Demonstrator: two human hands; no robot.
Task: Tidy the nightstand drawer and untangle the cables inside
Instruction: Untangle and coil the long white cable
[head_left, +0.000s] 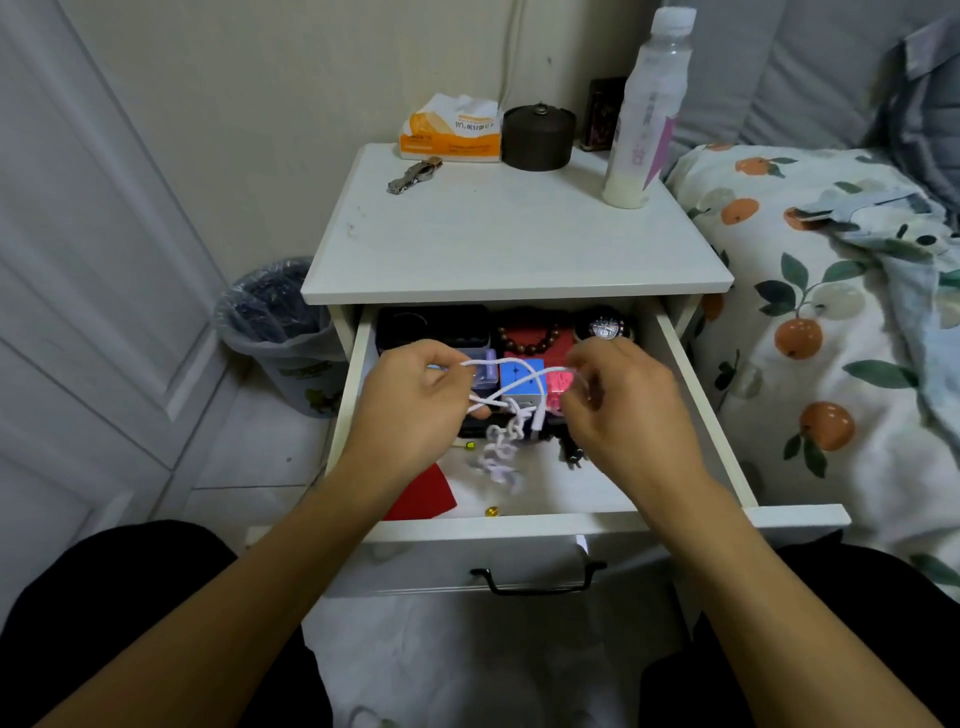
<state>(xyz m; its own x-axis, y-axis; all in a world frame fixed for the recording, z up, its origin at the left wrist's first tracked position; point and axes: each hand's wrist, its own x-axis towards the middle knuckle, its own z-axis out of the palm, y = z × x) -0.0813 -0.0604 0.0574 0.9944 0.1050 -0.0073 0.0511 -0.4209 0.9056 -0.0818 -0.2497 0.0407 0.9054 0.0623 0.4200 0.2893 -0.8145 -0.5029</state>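
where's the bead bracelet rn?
Head view: the bead bracelet lies at the back of the open drawer, on a red item, between a black box on its left and a round metallic object on its right.

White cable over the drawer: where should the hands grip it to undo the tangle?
Grip the white cable on its straight runs either side of the crossing, from above, as the left hand and right hand do; the knotted coil hangs below, free.

Drawer (696, 395) front edge: bare floor between red card (423, 496) at left corner and right wall. Back edge packed: black box (434, 325), beads (530, 340), cubes (519, 379). Nightstand top (519, 234) overhangs back.
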